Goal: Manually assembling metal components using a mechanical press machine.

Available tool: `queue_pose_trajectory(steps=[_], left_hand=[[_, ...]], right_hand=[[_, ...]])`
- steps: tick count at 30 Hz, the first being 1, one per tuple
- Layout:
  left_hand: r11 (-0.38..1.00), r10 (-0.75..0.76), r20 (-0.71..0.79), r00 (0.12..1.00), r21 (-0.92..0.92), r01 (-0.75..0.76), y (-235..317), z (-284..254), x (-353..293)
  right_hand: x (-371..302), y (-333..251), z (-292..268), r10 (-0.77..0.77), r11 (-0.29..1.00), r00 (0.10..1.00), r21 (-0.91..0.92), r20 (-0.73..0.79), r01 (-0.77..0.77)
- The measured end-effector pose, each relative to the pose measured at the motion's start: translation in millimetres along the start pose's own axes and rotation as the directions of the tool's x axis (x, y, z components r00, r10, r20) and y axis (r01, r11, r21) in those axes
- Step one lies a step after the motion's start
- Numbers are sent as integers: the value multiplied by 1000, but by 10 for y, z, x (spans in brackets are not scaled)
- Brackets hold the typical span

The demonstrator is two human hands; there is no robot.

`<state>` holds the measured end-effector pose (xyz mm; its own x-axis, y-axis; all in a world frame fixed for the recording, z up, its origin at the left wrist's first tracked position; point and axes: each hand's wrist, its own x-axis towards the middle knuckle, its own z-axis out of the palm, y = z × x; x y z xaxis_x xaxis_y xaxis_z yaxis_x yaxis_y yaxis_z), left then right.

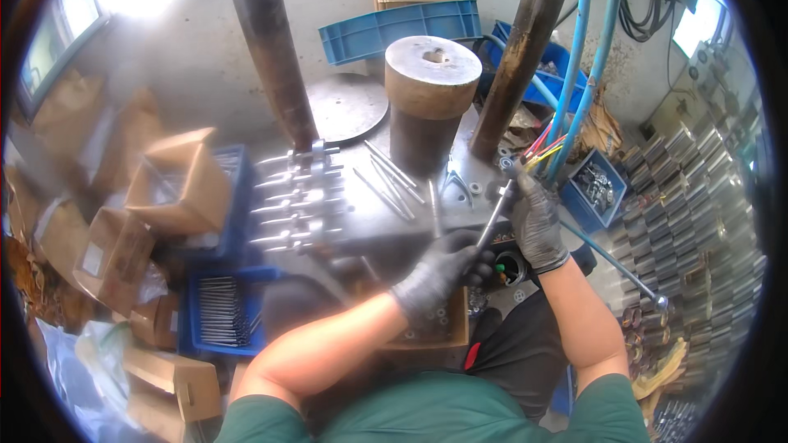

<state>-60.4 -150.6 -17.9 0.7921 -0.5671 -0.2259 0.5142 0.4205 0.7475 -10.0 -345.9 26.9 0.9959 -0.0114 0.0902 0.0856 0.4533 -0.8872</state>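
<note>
I see both hands in dark gloves, closed on one thin metal rod (493,222). The left hand (439,272) holds its lower end, the right hand (538,223) its upper end. The rod is over the near edge of the desk (361,213). From the hands, loose rods (386,182) lie at ten o'clock, a thick cylinder (428,102) stands at eleven, and a blue bin (584,210) with metal parts is at two.

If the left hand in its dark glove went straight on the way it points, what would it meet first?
Probably the right hand in its dark grey glove, ahead of the left hand; a slim silver metal rod spans the gap. Depth is unclear, so it might pass underneath.
</note>
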Motion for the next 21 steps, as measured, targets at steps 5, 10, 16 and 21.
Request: queue_pose_trajectory(steps=[5, 10, 16, 21], left_hand=[[1000, 5, 29, 1000, 28, -6, -28, -40, 20], [1000, 16, 30, 999, -8, -15, -37, -32, 28], [999, 40, 53, 998, -8, -39, -69, -29, 29], [998, 58, 52, 997, -1, -58, -33, 2, -17]], right_hand=[[-46, -47, 12, 158, 986, 987, -59, 40, -156], [-127, -94, 101, 117, 991, 987, -82, 109, -108], [-164, -124, 49, 89, 928, 995, -366, 47, -66], [-152, -79, 127, 96, 979, 992, -188, 76, -80]])
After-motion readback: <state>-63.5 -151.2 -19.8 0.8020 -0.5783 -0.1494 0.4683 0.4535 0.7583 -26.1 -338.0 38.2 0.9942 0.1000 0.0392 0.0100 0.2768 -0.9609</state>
